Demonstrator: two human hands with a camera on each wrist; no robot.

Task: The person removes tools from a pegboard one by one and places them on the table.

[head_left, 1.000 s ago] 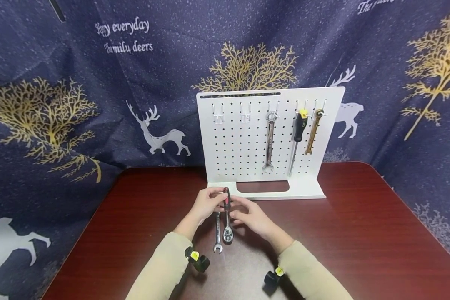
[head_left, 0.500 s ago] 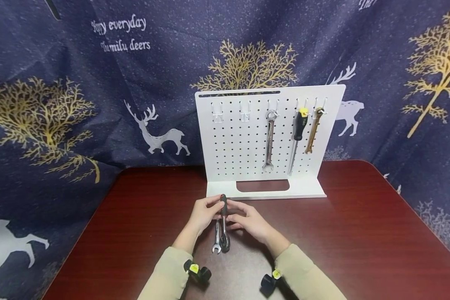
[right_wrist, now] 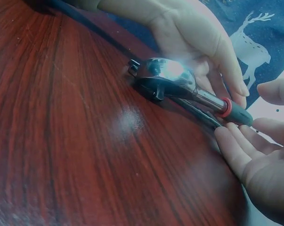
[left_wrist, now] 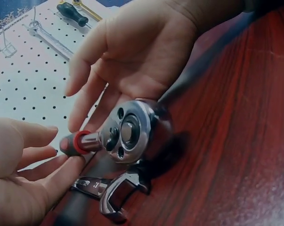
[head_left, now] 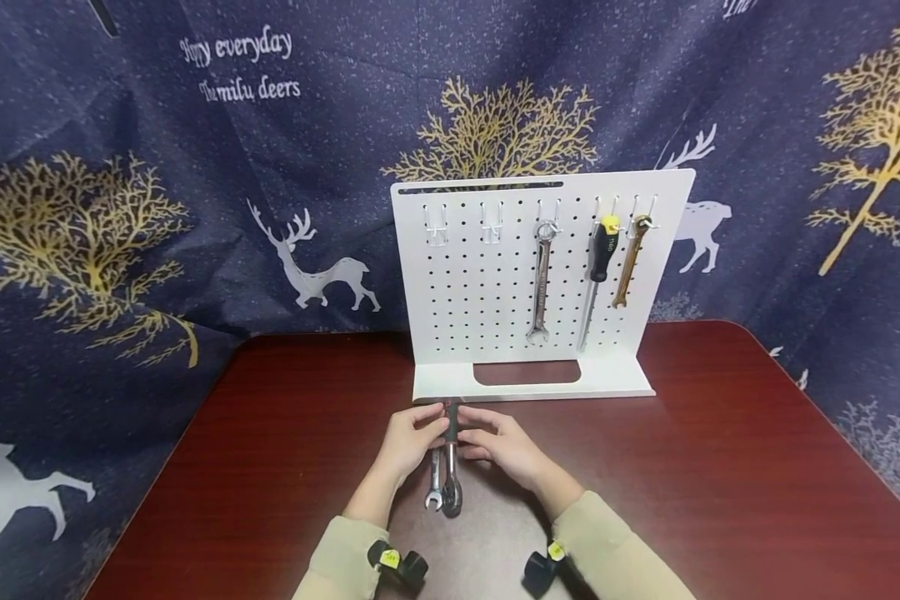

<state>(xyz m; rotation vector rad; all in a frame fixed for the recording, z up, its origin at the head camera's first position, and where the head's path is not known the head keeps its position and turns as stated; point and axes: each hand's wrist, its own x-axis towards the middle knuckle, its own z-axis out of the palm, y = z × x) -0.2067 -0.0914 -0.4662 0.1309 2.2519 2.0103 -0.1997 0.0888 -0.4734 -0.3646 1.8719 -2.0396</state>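
A chrome ratchet wrench (head_left: 452, 492) with a black-and-red handle (head_left: 452, 423) lies low over the table, its round head (left_wrist: 132, 132) towards the wearer. My left hand (head_left: 405, 442) pinches the handle between thumb and fingers. From the other side, my right hand (head_left: 506, 446) touches it with extended fingers (right_wrist: 238, 141), its thumb (right_wrist: 276, 92) held apart. Just left of the ratchet lies an open-ended wrench (head_left: 434, 498), its upper part hidden by the left hand; its jaw shows beneath the ratchet head in the left wrist view.
A white pegboard stand (head_left: 487, 308) rises behind the hands. On it hang a combination wrench (head_left: 542, 283), a black-and-yellow screwdriver (head_left: 603, 254) and a smaller gold-toned wrench (head_left: 630, 262). Two wire hooks (head_left: 437, 229) at its left hold nothing. The red-brown table (head_left: 720, 467) extends to both sides.
Both hands have come nearer the wearer with the ratchet wrench, away from the stand's base. The ratchet has turned, so its head's round face no longer points up at the head camera.
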